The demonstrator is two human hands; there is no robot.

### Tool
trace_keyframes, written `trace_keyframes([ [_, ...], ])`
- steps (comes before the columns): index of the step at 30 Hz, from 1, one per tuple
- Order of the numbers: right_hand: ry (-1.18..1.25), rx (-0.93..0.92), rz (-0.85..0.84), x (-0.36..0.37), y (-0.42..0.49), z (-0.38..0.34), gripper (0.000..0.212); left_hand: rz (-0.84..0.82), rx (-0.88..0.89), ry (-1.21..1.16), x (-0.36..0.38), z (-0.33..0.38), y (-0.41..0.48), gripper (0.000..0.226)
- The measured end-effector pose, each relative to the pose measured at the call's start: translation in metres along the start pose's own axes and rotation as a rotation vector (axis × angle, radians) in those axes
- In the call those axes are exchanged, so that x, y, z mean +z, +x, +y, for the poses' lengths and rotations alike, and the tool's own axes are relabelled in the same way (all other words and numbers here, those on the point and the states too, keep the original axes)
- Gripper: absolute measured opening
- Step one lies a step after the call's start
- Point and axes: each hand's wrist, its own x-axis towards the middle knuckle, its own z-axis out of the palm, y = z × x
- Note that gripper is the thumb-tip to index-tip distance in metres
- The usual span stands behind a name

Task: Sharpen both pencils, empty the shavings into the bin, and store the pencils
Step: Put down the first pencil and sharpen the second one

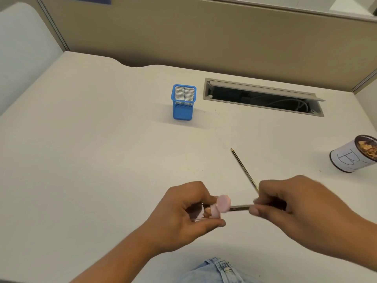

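- The left hand [189, 211] is wrapped around a small pink plastic sharpener with a clear shavings chamber [216, 208], fingers and thumb closed tight on its body, near the middle of the white desk [102, 139].
- The right hand [295, 205] pinches a dark, yellow-striped wooden pencil [239, 208] between thumb and fingertips; the pencil's tip end is pushed into the sharpener's pink cap, so the two hands meet just above the desk's near edge.
- A second striped pencil [242, 168] lies flat on the desk just beyond the right hand, its point aimed far and slightly left. The tip looks pointed, but it is too small to say for sure whether it has been sharpened.
- Judged from this, the task is in its sharpening stage: one pencil is in the sharpener, and at least this one is unfinished.
- The white paper-wrapped round bin with handwritten letters [346, 158] stands at the right edge, well apart from the hands, with brown shavings visible inside. Emptying the sharpener is still to come.
- The blue square mesh pencil holder [183, 103] stands far centre, with no pencil visible in it, so both pencils have yet to be stored.
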Motion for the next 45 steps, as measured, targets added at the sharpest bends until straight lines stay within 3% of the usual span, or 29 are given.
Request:
trace_keyframes([
  [2,0.347,0.285,-0.249,-0.003,0.004,0.001,0.031,-0.043,0.109,0.146,0.002,0.0,0.001,0.029],
  [3,0.422,0.332,-0.335,-0.005,0.007,0.003,0.034,-0.061,0.108,0.168,0.003,0.0,0.0,0.028],
  [5,0.349,0.295,-0.352,-0.008,0.01,0.003,0.032,-0.055,0.015,0.112,0.008,0.003,-0.001,0.026],
  [7,0.106,0.166,-0.241,-0.011,0.01,0.003,0.026,-0.051,-0.201,-0.107,0.01,0.007,0.0,0.023],
  [10,-0.306,-0.209,0.005,-0.016,0.009,0.003,0.027,-0.114,-0.484,-0.491,0.009,0.014,0.007,0.011],
  [13,-0.47,-0.651,0.334,-0.015,0.009,0.012,0.017,-0.117,-0.571,-0.688,0.004,0.018,0.01,0.016],
  [15,-0.514,-0.732,0.453,-0.011,0.011,0.013,0.02,-0.111,-0.542,-0.718,0.001,0.022,0.01,0.018],
  [18,-0.426,-0.575,0.367,-0.009,0.008,0.009,0.03,-0.046,-0.397,-0.552,0.001,0.021,0.01,0.017],
  [20,-0.302,-0.254,0.203,-0.009,0.01,-0.001,0.034,0.016,-0.271,-0.315,0.002,0.017,0.008,0.018],
  [23,0.135,0.186,-0.17,-0.01,0.017,-0.004,0.033,-0.01,-0.028,0.046,0.005,0.01,0.005,0.024],
  [26,0.257,0.236,-0.29,-0.014,0.019,-0.001,0.035,-0.026,-0.058,0.02,0.008,0.013,0.005,0.026],
  [30,0.033,-0.028,-0.174,-0.027,0.006,-0.002,0.024,-0.068,-0.284,-0.223,0.002,0.018,0.007,0.019],
  [34,-0.437,-0.543,0.249,-0.033,0.006,0.012,0.014,-0.064,-0.406,-0.545,-0.003,0.026,0.01,0.02],
  [38,-0.62,-0.749,0.515,-0.038,0.009,0.011,0.017,-0.083,-0.415,-0.738,-0.005,0.031,0.013,0.018],
  [41,-0.518,-0.616,0.389,-0.032,0.005,0.009,0.027,-0.03,-0.303,-0.538,-0.005,0.028,0.014,0.019],
  [43,-0.329,-0.293,0.234,-0.027,0.006,0.003,0.033,0.02,-0.118,-0.206,-0.007,0.023,0.013,0.022],
  [45,0.001,0.081,-0.041,-0.027,0.009,-0.001,0.031,-0.001,0.105,0.07,-0.009,0.017,0.015,0.025],
])
